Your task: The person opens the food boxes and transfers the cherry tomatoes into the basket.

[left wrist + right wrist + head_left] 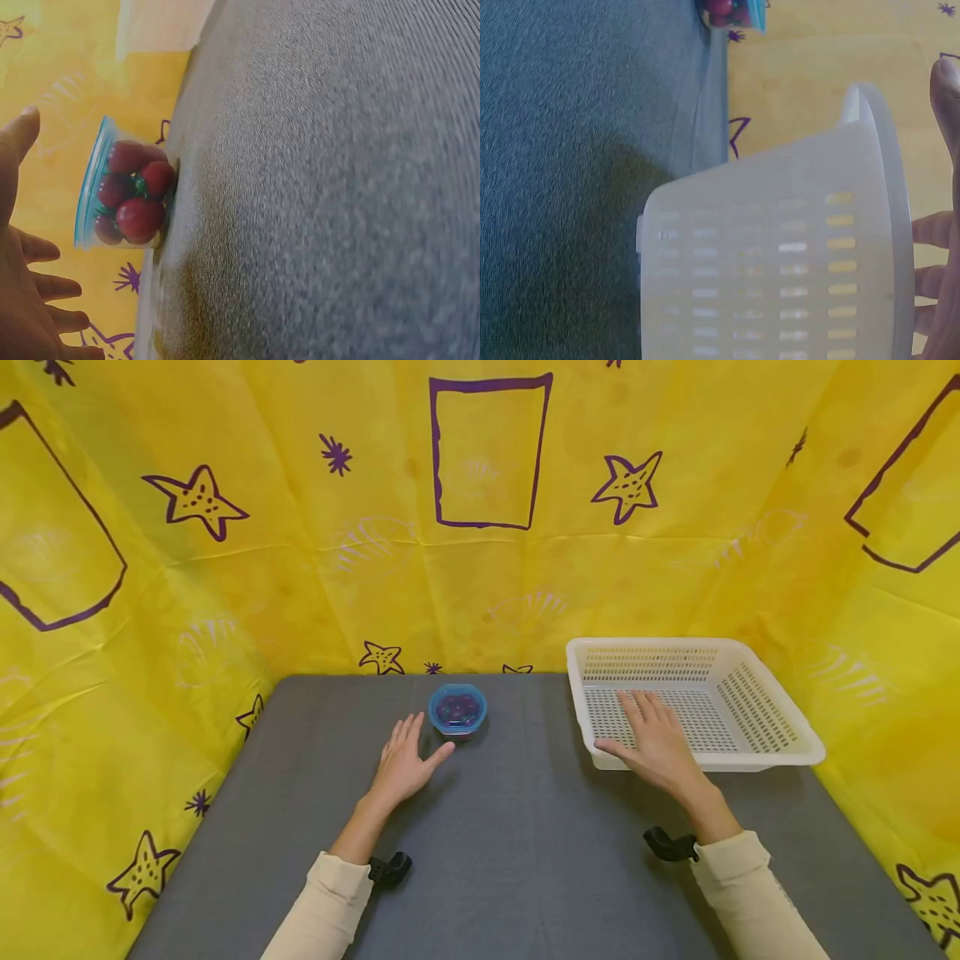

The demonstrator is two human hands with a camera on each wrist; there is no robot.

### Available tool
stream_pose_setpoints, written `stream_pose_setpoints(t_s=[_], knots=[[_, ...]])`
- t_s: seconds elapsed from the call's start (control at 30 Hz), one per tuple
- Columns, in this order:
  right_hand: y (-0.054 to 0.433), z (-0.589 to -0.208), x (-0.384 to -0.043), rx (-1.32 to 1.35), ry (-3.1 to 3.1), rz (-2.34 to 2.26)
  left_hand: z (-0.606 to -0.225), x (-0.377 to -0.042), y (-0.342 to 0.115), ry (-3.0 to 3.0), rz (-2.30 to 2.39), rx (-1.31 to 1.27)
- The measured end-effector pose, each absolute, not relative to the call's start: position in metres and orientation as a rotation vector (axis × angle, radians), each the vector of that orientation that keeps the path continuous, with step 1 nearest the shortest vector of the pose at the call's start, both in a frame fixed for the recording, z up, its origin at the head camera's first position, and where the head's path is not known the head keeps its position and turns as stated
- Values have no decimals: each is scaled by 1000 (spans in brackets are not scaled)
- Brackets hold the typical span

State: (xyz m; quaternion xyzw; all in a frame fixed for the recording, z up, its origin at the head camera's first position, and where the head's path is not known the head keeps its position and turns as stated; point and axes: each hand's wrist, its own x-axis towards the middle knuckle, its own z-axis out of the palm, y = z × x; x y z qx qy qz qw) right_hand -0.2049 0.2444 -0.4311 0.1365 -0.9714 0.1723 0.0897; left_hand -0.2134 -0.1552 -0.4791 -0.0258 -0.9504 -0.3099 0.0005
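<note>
- The yellow cloth is hanging beyond both grips and to either side of them, showing purple starfish and outlined frames.
- The grey surface is stretching beneath both grips, carrying the basket and the tub.
- The white basket is standing at the right grip, its slotted floor lying below that grip's fingers and its larger part reaching beyond and to the right of them.
- The left sleeve and the right sleeve are covering the forearms behind the grips, pale and ending short of the wrists.
- The right grip is hovering over the basket's near left part, relaxed and ungrasping, its fingers pointing forward and its thumb spreading leftward; whether it is touching the rim, I cannot tell.
- The left grip is hovering above the surface, empty, with fingers extending forward and thumb spreading toward the tub.
- The tub is standing upright just beyond and to the right of the left grip, well left of the right grip, wearing a blue lid.
- Two wrist cameras, left and right, are jutting inward behind the grips.
- Red tomatoes with green stems are filling the clear tub near the left grip.
</note>
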Motion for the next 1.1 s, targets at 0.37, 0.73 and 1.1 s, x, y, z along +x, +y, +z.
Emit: stream_pose_setpoints(t_s=[0.37, 0.73, 1.1], knots=[[220, -428, -212, 515, -2837, 561, -482, -216, -152, -2900, -1242, -21], [193, -421, -216, 627, -2762, 620, -486, -218, -146, -2825, -1414, 64], [163, -421, -224, 729, -2723, 621, -486, -220, -140, -2681, -1695, 135]])
